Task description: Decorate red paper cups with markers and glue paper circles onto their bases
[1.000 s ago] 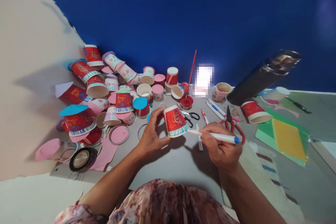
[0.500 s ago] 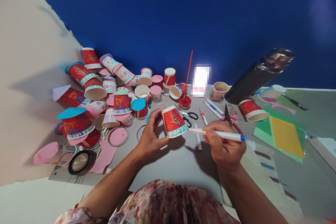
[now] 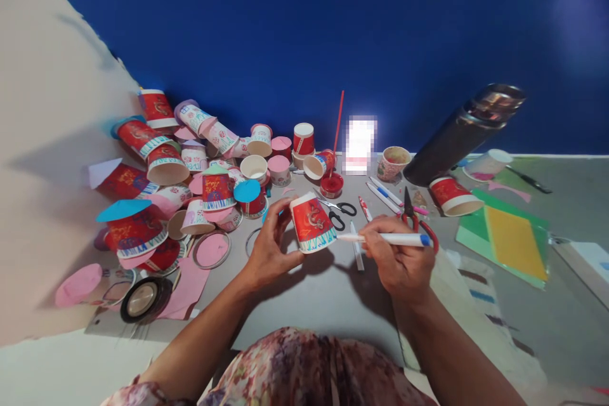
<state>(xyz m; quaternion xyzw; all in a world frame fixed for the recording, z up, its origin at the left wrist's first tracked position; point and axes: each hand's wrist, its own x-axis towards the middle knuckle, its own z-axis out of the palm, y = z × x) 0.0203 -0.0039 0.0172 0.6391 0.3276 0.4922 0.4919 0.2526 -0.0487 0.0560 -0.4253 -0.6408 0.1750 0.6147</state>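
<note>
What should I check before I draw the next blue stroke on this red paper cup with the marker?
1. Left hand grips the red paper cup off the table: ok.
2. Right hand holds the white marker: ok.
3. Marker tip at the cup's blue-striped rim band: ok.
4. Tip actually touching the paper: cannot tell.
5. Black-handled scissors lie apart from the cup, behind it: ok.
6. Ink flowing: cannot tell.
</note>
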